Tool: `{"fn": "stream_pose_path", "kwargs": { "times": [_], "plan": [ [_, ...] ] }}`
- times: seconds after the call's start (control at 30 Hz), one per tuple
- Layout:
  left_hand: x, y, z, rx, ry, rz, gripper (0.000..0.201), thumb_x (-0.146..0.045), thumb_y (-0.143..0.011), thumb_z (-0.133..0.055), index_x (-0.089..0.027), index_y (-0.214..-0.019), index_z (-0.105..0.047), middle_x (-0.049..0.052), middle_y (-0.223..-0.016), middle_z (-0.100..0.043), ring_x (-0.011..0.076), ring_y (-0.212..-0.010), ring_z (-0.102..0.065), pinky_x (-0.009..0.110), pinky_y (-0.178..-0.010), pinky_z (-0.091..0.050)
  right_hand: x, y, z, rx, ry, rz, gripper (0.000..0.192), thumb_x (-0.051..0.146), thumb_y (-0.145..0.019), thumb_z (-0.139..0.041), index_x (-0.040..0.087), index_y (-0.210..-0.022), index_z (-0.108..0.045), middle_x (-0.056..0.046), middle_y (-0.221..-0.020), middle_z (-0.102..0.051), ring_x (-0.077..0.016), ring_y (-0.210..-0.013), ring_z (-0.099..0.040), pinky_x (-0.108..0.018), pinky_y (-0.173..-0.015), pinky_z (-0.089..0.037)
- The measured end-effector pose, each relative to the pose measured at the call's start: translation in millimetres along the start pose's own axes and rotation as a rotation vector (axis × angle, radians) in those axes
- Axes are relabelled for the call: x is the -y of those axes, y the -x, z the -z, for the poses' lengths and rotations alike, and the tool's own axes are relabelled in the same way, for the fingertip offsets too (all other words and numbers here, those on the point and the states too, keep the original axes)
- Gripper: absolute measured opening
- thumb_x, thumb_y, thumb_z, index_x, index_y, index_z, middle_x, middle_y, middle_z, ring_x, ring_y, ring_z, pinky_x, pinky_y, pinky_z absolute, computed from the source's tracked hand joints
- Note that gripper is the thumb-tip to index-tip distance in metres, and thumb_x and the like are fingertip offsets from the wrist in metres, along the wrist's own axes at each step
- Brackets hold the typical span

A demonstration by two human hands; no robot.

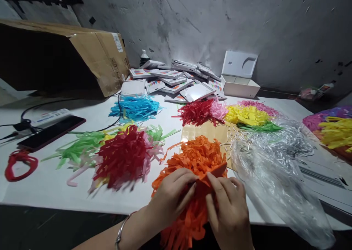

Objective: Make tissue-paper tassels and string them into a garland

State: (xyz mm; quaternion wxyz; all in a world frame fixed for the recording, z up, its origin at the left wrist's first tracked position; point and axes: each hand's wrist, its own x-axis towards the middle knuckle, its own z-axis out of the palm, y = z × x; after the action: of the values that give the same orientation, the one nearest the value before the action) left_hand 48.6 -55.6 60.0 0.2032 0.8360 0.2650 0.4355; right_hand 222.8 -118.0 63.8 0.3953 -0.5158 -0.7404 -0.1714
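Both hands meet at the front edge of the table over a heap of orange tissue-paper tassels (198, 152). My left hand (176, 191) pinches the uncut fold of one orange tassel between thumb and fingers. Opposite it, my right hand (227, 202) grips the same fold, its fingers bent around the paper. Orange fringe hangs below and between the hands, past the table edge. Left of the hands lies a pile of red tassels (123, 158) with pink ones under it. Green tassels (79, 149) spread out beyond that pile.
Blue tassels (134, 108), dark red tassels (195, 112) and yellow tassels (247, 115) lie farther back. Flat white boxes (198, 92) are stacked by the wall. A clear plastic bag (280, 191) sits at right; a phone (52, 132) and a cardboard carton (99, 55) are at left.
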Motion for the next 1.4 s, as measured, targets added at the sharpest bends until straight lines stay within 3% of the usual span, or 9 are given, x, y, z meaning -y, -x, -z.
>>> {"fn": "stream_pose_path", "kwargs": {
  "times": [0.17,0.33,0.53,0.77,0.93,1.03,1.13,1.3,1.4],
  "plan": [
    [2,-7,7.6,0.041,-0.142,-0.185,0.016,-0.012,-0.097,-0.05,-0.016,-0.108,-0.061,0.009,-0.088,-0.07,0.0203,-0.078,-0.064,0.031,-0.069,-0.051,-4,-5,11,0.013,0.044,0.005,0.032,0.01,-0.092,-0.056,0.014,-0.123,-0.063,-0.01,-0.096,-0.064,-0.0232,-0.091,-0.061,-0.046,-0.09,-0.042],
    [6,-7,11.2,0.052,-0.187,-0.231,0.021,-0.011,-0.098,-0.05,-0.016,-0.116,-0.058,0.01,-0.096,-0.07,0.0203,-0.083,-0.062,0.031,-0.073,-0.05,-1,-6,8,0.053,-0.095,-0.046,0.027,0.007,-0.094,-0.05,0.014,-0.115,-0.065,-0.009,-0.097,-0.067,-0.0206,-0.09,-0.063,-0.035,-0.081,-0.052],
    [3,-7,13.5,0.117,-0.248,-0.351,0.028,-0.009,-0.097,-0.047,-0.02,-0.12,-0.059,0.01,-0.105,-0.067,0.0219,-0.091,-0.059,0.037,-0.082,-0.045,0,-7,9,0.036,-0.318,-0.288,0.023,0.012,-0.096,-0.048,0.021,-0.104,-0.068,-0.005,-0.095,-0.07,-0.0163,-0.086,-0.069,-0.025,-0.076,-0.056],
    [2,-6,13.4,0.064,-0.282,-0.263,0.017,-0.01,-0.097,-0.046,-0.018,-0.1,-0.061,0.007,-0.091,-0.066,0.0214,-0.086,-0.053,0.035,-0.08,-0.041,-23,2,2,-0.048,-0.464,-0.704,0.021,0.03,-0.097,-0.05,0.02,-0.1,-0.068,-0.007,-0.095,-0.073,-0.0204,-0.086,-0.071,-0.03,-0.072,-0.058],
    [6,3,9.1,0.046,-0.282,-0.255,0.018,-0.009,-0.096,-0.05,-0.019,-0.106,-0.061,0.01,-0.108,-0.067,0.0264,-0.108,-0.053,0.042,-0.094,-0.041,-9,7,0,-0.008,-0.166,-0.454,0.039,0.03,-0.09,-0.058,0.02,-0.128,-0.06,-0.011,-0.113,-0.068,-0.0267,-0.1,-0.066,-0.039,-0.082,-0.057],
    [4,2,11.5,0.071,-0.242,-0.286,0.021,-0.007,-0.096,-0.049,-0.02,-0.105,-0.062,0.009,-0.107,-0.068,0.0255,-0.108,-0.054,0.041,-0.094,-0.043,-15,7,0,0.062,0.007,-0.372,0.037,0.015,-0.084,-0.048,0.02,-0.115,-0.068,-0.009,-0.105,-0.071,-0.0258,-0.092,-0.068,-0.039,-0.079,-0.056],
    [3,-4,26.5,0.011,-0.152,-0.278,0.019,-0.009,-0.097,-0.05,-0.021,-0.098,-0.064,0.009,-0.104,-0.066,0.0244,-0.106,-0.056,0.04,-0.092,-0.047,-44,6,6,0.052,-0.06,-0.495,0.036,0.013,-0.078,-0.043,0.019,-0.097,-0.073,-0.007,-0.094,-0.073,-0.0223,-0.083,-0.071,-0.035,-0.076,-0.056],
    [5,-21,77.0,-0.114,0.103,-0.187,0.012,-0.023,-0.098,-0.059,-0.022,-0.088,-0.064,0.004,-0.097,-0.067,0.0215,-0.101,-0.062,0.04,-0.092,-0.053,-87,9,16,-0.117,-0.294,-0.832,0.036,0.021,-0.073,-0.05,0.02,-0.097,-0.077,-0.006,-0.099,-0.077,-0.025,-0.091,-0.072,-0.038,-0.083,-0.056],
    [-2,-34,101.8,-0.23,0.313,-0.003,0.015,-0.033,-0.094,-0.067,-0.023,-0.083,-0.063,-0.001,-0.084,-0.07,0.0217,-0.098,-0.065,0.044,-0.097,-0.052,-93,12,10,-0.214,-0.523,-1.028,0.033,0.028,-0.073,-0.06,0.019,-0.099,-0.077,-0.008,-0.1,-0.077,-0.027,-0.094,-0.072,-0.04,-0.085,-0.057]
  ]
}}
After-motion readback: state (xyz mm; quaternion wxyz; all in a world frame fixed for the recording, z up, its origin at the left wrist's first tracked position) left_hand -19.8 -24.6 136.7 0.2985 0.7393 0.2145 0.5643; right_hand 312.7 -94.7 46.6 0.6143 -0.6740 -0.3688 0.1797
